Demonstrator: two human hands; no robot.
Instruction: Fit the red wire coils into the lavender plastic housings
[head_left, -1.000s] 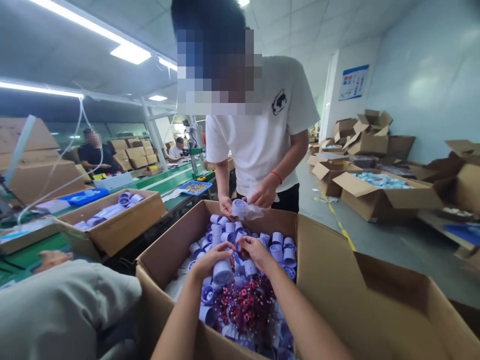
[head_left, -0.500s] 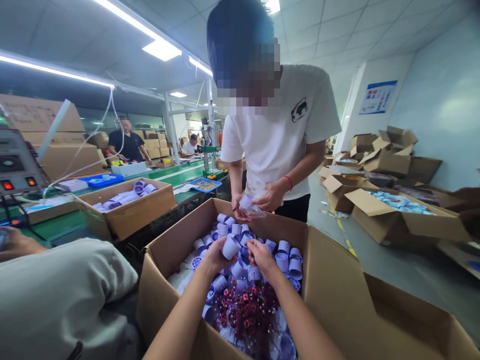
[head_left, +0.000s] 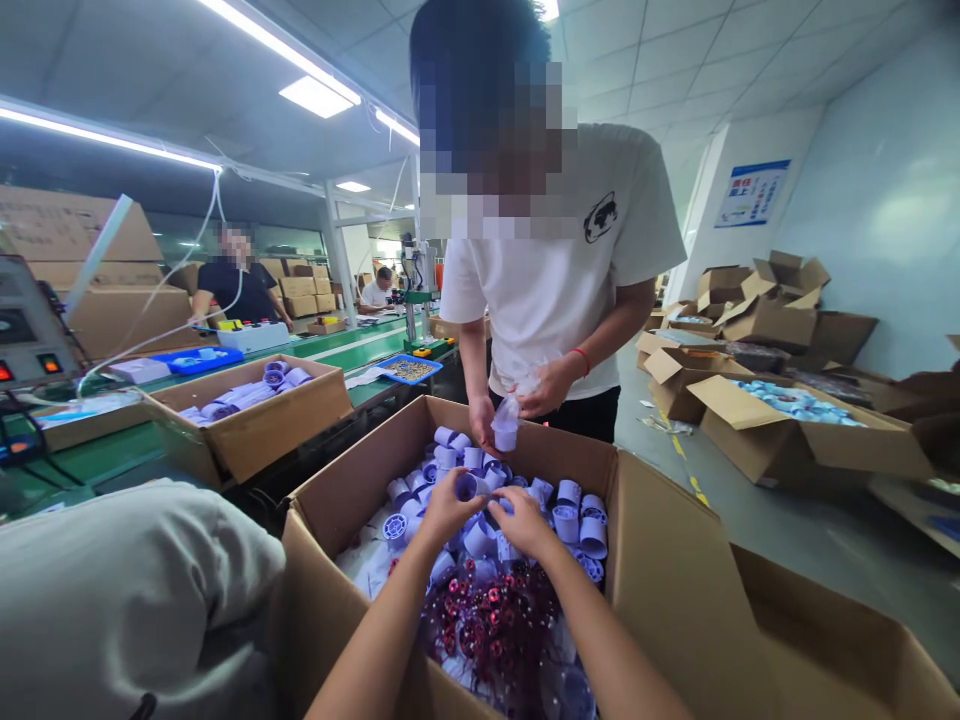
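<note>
My left hand [head_left: 445, 512] is closed round a pale lavender plastic cup [head_left: 470, 487], its open mouth now showing. Just beside it, my right hand [head_left: 519, 520] has its fingers bent in a pinch near the cup; whatever is between them is too small to make out. Both hands are over a large cardboard box [head_left: 352, 455] full of similar plastic cups [head_left: 592, 537]. A tangle of small red parts with thin wires [head_left: 491, 615] lies on the cups between my forearms.
Across the box, a person in a white T-shirt [head_left: 555, 290] holds a cup in a clear bag [head_left: 506, 425]. Left, another carton of cups [head_left: 262, 425] stands by a green bench. A grey-clothed limb [head_left: 135, 600] is close on my left. Open cartons [head_left: 817, 450] crowd the right.
My left hand has turned the cup so its mouth shows, and my right hand has come closer to it. The person opposite has lowered the bagged cup. The hand at far left is gone.
</note>
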